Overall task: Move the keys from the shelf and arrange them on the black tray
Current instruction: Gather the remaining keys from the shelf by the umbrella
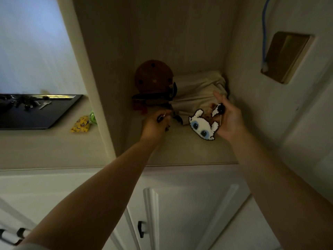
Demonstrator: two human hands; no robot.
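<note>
Both my hands reach into a dim shelf niche (180, 152). My left hand (155, 126) is closed around a dark key with a metal ring (161, 117), low over the shelf floor. My right hand (228, 118) holds a keyring whose white pixel-style cat charm (201, 126) with blue eyes hangs by the palm; a dark key fob (220, 109) sits at the fingers. The black tray (45, 114) lies to the left on the counter outside the niche, with several keys (27, 102) along its far edge.
At the back of the niche are a brown round perforated object (153, 76) and a cream cloth bag (198, 87). A yellow packet (81, 125) lies beside the tray. A vertical partition (93, 87) separates tray and niche. White cabinet doors (180, 204) are below.
</note>
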